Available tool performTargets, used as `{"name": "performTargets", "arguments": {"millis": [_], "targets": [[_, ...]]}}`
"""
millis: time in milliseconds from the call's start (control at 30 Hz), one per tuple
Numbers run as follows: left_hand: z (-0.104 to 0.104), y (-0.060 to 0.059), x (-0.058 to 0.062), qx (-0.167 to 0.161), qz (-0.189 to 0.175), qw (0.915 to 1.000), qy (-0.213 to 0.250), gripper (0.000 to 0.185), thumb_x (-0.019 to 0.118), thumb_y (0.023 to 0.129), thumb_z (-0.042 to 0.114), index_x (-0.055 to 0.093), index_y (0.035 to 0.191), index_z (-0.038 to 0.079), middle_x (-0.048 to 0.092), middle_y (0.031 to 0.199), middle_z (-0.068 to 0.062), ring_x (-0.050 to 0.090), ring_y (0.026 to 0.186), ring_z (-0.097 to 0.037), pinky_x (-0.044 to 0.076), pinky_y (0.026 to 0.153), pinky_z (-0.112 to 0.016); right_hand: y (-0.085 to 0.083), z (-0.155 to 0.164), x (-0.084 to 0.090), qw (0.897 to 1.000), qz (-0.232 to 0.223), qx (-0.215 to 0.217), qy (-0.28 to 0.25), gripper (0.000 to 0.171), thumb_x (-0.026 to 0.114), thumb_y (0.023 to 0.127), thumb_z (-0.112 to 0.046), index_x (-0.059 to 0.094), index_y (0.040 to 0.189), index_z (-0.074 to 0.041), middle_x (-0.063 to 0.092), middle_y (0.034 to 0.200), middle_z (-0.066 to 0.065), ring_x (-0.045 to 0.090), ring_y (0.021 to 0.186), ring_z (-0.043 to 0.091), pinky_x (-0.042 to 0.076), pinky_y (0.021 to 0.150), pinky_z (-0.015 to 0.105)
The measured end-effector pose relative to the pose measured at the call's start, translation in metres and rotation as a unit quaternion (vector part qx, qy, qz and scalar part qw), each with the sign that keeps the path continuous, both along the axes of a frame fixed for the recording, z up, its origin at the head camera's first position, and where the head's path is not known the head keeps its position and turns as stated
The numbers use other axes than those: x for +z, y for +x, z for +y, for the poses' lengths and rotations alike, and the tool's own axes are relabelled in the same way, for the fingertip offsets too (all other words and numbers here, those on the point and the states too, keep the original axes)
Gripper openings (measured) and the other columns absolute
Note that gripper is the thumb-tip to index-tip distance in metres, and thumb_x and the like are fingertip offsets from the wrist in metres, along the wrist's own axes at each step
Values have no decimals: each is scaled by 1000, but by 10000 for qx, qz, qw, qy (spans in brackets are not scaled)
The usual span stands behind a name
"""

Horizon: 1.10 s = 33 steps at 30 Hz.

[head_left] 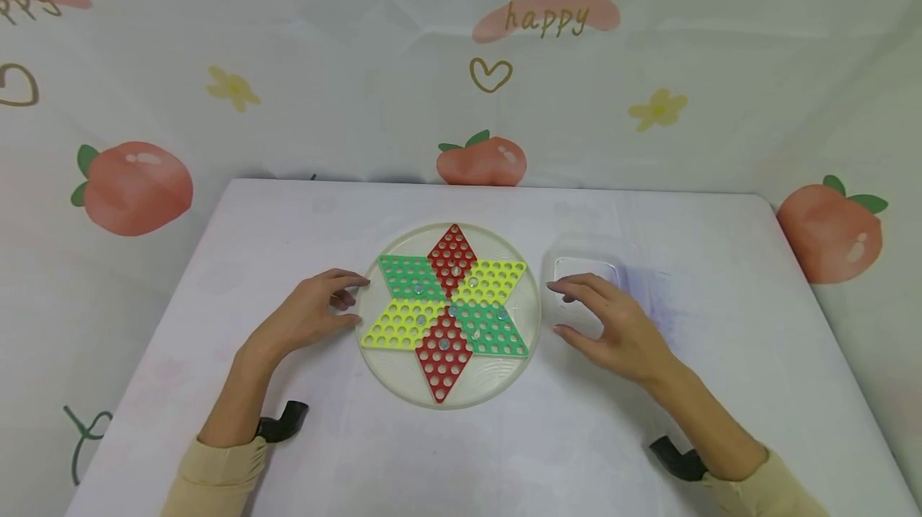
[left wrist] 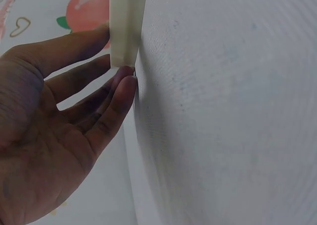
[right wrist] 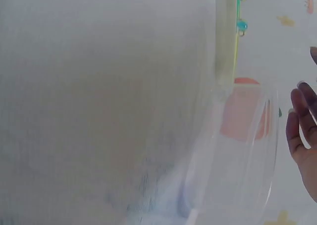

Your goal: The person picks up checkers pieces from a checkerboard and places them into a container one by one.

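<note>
Clear plastic rings the star-patterned checkers board (head_left: pixel 450 310) at the tabletop's (head_left: pixel 461 453) middle. The left hand (head_left: pixel 311 317) touches its left rim with relaxed fingers, steadying it; the right hand (head_left: pixel 619 329), open, hovers over a transparent container (head_left: pixel 585 269) beside it.

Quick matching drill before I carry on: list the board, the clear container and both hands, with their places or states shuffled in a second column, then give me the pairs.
Things:
1. star board
2. clear container
3. left hand
4. right hand

Places or states:
A. fingertips at the board's left rim
B. over the table between the board and the container, fingers relaxed
C. centre of the table, red, green and yellow points, a few marbles in its holes
D. right of the board, beyond the right hand's fingertips

Pairs: 1-C, 2-D, 3-A, 4-B
</note>
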<state>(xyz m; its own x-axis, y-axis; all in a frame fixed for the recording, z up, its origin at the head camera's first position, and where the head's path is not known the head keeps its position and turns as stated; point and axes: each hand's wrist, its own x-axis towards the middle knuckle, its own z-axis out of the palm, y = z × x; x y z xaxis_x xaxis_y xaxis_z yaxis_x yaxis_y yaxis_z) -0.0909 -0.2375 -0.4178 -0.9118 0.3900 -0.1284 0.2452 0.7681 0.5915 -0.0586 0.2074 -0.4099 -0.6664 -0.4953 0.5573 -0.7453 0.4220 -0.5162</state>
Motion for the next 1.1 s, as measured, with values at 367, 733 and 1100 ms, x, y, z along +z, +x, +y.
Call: {"name": "performTargets", "arguments": {"millis": [367,733,1100], "targets": [[3,1,2,119,-95,9999,-25,60,81,78,3,59,133,-1,59,123,-16,62,95,-22,51,85,-41,6,-15,-3,9964,-835,8,-155,53,82,76,-3,65,125,-12,64,119,-2,64,94,19,51,78,21],[4,2,2,298,-466,9982,246,63,81,78,0,56,136,-1,56,124,-18,64,94,-22,54,83,-36,10,-34,-8,9886,-1390,26,-572,48,80,77,7,66,121,-6,68,111,8,70,89,20,56,75,29],[6,4,4,423,-620,9967,317,66,80,77,-1,54,137,0,54,128,-20,64,97,-25,55,79,-34,14,-49,-14,9741,-2177,-347,-503,42,77,79,9,65,118,2,69,113,11,71,95,23,56,79,27]]}}
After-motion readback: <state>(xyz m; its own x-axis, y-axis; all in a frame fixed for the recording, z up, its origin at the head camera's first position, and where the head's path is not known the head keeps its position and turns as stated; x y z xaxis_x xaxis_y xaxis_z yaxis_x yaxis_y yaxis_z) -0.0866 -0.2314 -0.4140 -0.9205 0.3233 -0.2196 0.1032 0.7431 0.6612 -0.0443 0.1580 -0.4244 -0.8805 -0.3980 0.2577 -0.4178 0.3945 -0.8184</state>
